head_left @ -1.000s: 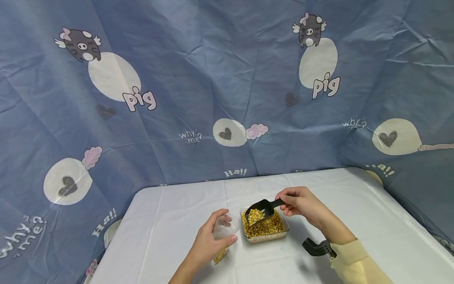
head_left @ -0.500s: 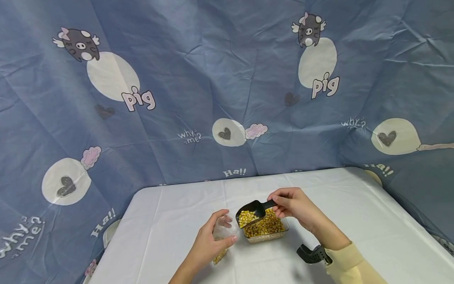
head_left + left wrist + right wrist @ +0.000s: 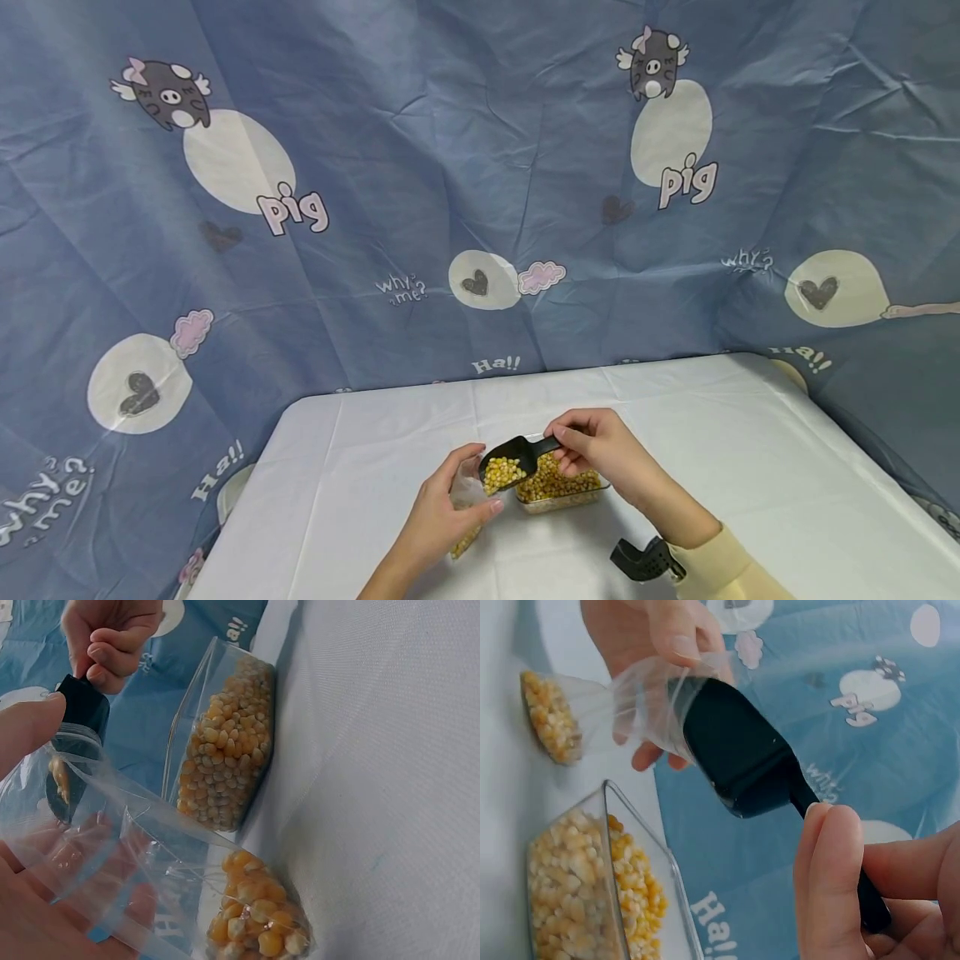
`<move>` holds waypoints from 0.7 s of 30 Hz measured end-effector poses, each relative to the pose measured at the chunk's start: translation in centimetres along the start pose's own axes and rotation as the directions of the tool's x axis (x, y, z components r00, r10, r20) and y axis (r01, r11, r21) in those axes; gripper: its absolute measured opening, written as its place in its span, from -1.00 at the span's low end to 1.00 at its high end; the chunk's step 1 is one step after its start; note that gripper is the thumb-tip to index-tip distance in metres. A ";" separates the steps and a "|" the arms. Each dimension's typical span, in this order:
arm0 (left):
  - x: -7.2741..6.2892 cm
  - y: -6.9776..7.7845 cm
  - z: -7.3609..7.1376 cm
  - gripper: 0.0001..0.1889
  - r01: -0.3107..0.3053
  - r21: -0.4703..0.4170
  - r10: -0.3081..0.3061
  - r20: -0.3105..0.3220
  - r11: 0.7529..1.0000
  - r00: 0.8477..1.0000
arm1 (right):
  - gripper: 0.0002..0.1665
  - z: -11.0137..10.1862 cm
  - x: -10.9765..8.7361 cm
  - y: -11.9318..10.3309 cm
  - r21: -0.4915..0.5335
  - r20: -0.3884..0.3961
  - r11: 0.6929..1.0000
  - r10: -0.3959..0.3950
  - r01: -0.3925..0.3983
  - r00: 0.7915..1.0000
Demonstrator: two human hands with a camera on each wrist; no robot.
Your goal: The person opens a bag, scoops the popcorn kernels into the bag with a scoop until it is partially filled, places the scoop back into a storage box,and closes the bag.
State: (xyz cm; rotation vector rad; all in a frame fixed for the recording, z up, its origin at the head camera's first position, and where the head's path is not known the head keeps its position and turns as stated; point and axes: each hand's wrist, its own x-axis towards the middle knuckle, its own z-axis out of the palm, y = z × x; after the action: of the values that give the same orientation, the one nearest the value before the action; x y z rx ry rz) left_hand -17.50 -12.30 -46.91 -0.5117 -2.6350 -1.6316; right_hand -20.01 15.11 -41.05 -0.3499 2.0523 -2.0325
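My left hand (image 3: 442, 504) holds a clear plastic bag (image 3: 169, 859) by its mouth, with the thumb on one side and the fingers spread on the other. Yellow corn kernels (image 3: 259, 911) fill the bag's bottom, which sits near the table. My right hand (image 3: 603, 446) pinches the handle of a black scoop (image 3: 739, 750) between thumb and fingers. Corn lies in the scoop's bowl, and its front end is inside the bag's mouth. Just right of the bag stands a rectangular glass container (image 3: 558, 503) of corn, partly under the scoop and right hand.
A white cloth (image 3: 382, 467) covers the table. Behind it hangs a blue printed curtain (image 3: 360, 208). A black strap device (image 3: 641, 560) sits at the right wrist, by a pale yellow sleeve (image 3: 723, 567).
The loaded scoop has moved left with my right hand, from above the glass container to the bag's mouth. My left hand and the bag have stayed nearly still.
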 end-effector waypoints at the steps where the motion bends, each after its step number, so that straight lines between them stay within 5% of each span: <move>1: 0.0 0.0 0.0 -0.27 -0.004 0.001 0.004 -0.001 1.000 1.000 | -0.76 0.2 0.0 0.0 -0.001 -0.004 1.000 0.001 -0.001 1.000; 21: -0.1 -0.2 0.1 -0.29 -0.014 -0.018 0.014 -0.004 1.000 1.000 | -0.88 3.2 -0.6 0.0 -0.241 -0.103 0.960 -0.169 0.140 0.980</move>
State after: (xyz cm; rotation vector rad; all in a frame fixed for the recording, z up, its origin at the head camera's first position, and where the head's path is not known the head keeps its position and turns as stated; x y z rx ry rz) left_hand -17.39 -12.28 -47.15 -0.5263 -2.6099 -1.6527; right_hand -18.45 12.30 -41.05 -0.4503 2.4189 -1.9433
